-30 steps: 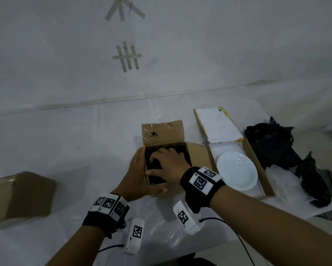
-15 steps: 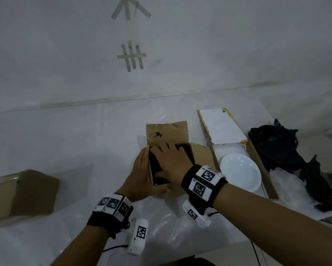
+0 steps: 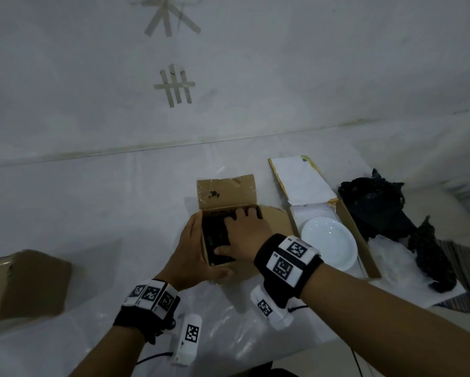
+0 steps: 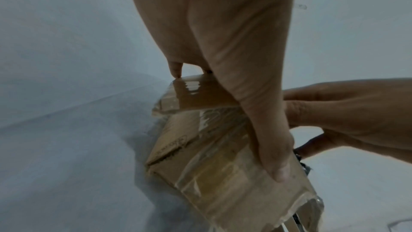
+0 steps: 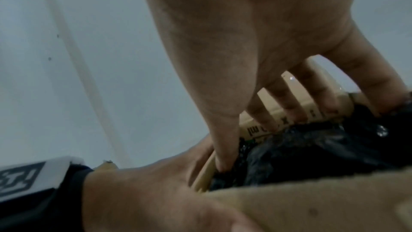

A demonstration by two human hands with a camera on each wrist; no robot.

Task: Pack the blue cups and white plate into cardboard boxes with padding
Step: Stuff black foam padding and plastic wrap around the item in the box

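Note:
A small cardboard box (image 3: pixel 272 221) sits mid-table with its far flap raised, filled with black padding (image 3: pixel 215 238). My left hand (image 3: pixel 193 251) wraps the box's left side, thumb along the near wall; the left wrist view shows that thumb lying on the taped box (image 4: pixel 211 165). My right hand (image 3: pixel 244 232) presses flat on the padding with fingers spread toward the far wall. In the right wrist view, its fingertips (image 5: pixel 263 121) dig into the black padding (image 5: pixel 312 151). A white plate (image 3: pixel 329 243) lies in a second open box (image 3: pixel 364 240) to the right. No blue cups show.
A heap of black padding material (image 3: pixel 378 205) lies at the far right on white wrap. Another brown cardboard box (image 3: pixel 30 284) stands at the left edge. The table (image 3: pixel 92 213) is covered in white plastic sheet, with a wall close behind.
My right hand has slid its fingers farther along the padding toward the box's far wall. The left hand keeps its hold on the box.

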